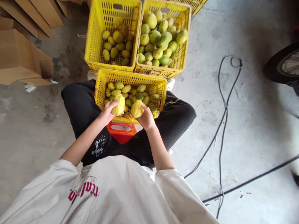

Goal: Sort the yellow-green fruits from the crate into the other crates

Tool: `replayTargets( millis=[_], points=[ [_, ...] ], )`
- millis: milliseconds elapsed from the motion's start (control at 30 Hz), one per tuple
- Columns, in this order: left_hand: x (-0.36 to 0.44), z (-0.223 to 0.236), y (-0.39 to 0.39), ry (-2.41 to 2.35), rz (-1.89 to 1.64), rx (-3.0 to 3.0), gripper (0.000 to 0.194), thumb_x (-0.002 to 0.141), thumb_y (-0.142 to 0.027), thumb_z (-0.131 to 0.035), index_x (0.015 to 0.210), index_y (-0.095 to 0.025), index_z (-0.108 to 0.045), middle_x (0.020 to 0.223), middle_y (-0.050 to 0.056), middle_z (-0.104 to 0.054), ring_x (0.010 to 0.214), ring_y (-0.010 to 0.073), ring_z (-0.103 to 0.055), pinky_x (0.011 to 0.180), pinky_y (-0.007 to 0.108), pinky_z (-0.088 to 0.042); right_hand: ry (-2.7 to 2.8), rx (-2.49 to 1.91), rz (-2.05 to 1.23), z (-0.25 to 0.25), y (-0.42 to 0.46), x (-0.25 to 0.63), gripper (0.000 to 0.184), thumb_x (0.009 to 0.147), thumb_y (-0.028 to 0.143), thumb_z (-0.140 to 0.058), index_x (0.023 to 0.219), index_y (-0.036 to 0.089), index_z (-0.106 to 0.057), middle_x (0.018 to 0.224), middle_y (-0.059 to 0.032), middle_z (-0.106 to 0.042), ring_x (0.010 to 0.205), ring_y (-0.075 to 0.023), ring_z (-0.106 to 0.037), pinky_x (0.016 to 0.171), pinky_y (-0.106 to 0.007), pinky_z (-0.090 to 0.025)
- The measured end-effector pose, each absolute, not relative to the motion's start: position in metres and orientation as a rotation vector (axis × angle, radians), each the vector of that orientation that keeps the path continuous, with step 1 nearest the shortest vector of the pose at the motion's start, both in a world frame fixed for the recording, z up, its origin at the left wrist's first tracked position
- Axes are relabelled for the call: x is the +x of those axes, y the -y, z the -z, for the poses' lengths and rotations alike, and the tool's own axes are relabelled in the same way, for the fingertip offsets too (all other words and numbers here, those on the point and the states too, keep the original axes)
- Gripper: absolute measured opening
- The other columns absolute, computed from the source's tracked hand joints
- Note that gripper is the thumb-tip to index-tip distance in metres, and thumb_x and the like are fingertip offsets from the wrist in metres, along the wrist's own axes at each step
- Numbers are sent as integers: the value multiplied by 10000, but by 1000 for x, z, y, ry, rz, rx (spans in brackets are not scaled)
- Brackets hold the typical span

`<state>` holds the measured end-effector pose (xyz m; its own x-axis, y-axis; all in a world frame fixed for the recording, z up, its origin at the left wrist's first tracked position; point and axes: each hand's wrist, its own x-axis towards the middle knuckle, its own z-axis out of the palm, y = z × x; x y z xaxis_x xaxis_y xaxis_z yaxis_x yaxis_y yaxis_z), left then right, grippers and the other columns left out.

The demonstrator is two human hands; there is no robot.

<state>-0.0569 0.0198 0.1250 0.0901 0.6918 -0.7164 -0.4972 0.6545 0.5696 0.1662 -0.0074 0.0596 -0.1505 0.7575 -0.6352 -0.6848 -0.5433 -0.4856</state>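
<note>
My left hand (108, 113) is closed round a yellow, slightly lumpy papaya (118, 105). In my right hand (147, 118) is another yellow papaya (136, 109), smoother and rounder, gripped from its right side. Both fruits are held apart, side by side, above the near edge of a low yellow crate (130, 74) between my knees. Several smaller green-yellow papayas (140, 95) lie in that crate, partly hidden by my hands and the held fruit.
Behind stand two more yellow crates: the left crate (93, 49) has a low layer of fruit, the right crate (187, 53) a higher pile. A red plastic stool (121, 137) is below me. Cardboard boxes (18, 53) stand left; a black cable (226, 109) and a wheel (283, 63) are right.
</note>
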Motion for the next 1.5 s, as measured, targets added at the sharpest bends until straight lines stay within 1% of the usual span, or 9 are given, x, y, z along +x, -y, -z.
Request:
replayTargets(
  millis=[200,300,533,667,867,1033,1233,1333,1500],
  points=[
    [-58,-129,-23,-1145,-974,53,638,991,-400,-706,1593,-201,-769,1308,144,-963,1395,448,-941,1118,548,-816,203,-1021,-1873,-63,8,167,483,839,422,-944,1288,360,-777,1342,-25,-938,1462,-394,-863,1169,-600,-809],
    [-59,-129,-25,-1169,-978,35,644,967,-397,-722,1587,-231,-768,1278,130,-957,1372,455,-940,1073,533,-816,237,-1030,-1875,-64,9,168,493,887,549,-1006,1288,347,-803,1291,-57,-943,1524,-415,-855,1200,-593,-802],
    [-57,-123,-25,-1255,-1013,37,283,942,-343,-825,1207,-254,-781,1085,54,-884,1297,354,-928,1037,410,-799,188,-1037,-1897,-63,13,171,502,815,490,-1083,1177,317,-782,1066,-41,-917,1221,-402,-945,1125,-608,-851],
    [-55,-123,-22,-1331,-1055,74,259,895,-282,-923,1093,-266,-757,1082,12,-853,1289,290,-899,1077,361,-776,185,-1032,-1899,-65,14,171,452,863,467,-1040,1208,308,-796,1139,-56,-943,1122,-357,-950,1022,-513,-865],
    [-50,-130,-21,-1392,-1004,37,249,924,-246,-974,1080,-270,-781,1064,37,-885,1228,304,-923,1006,378,-798,102,-935,-1864,-78,11,168,424,949,584,-870,1266,311,-801,1401,-124,-970,1487,-464,-901,1247,-712,-785],
    [-49,-130,-21,-1373,-972,74,261,945,-250,-992,1145,-267,-824,1088,34,-929,1216,289,-943,987,345,-796,64,-917,-1869,-83,11,164,413,923,528,-851,1275,322,-789,1400,-130,-965,1630,-498,-828,1328,-814,-716],
    [-57,-121,-19,-1291,-952,115,430,892,-315,-1059,1249,-263,-827,1007,-10,-907,1005,227,-933,895,282,-766,112,-999,-1862,-74,11,173,581,895,642,-1005,1317,294,-812,1268,-132,-954,1423,-475,-909,960,-595,-891],
    [-60,-119,-19,-1252,-942,101,456,898,-359,-1059,1245,-256,-782,978,-7,-860,924,245,-919,884,345,-797,142,-1041,-1860,-72,12,178,609,860,590,-1054,1339,306,-807,1225,-108,-933,1306,-428,-925,706,-411,-834],
    [-61,-123,-22,-1275,-942,58,424,1017,-528,-951,1300,-281,-753,1078,58,-860,1062,331,-946,885,407,-800,192,-1015,-1837,-79,13,173,673,792,461,-1095,1350,375,-729,1358,-50,-936,1276,-363,-936,758,-372,-806]
  ],
)
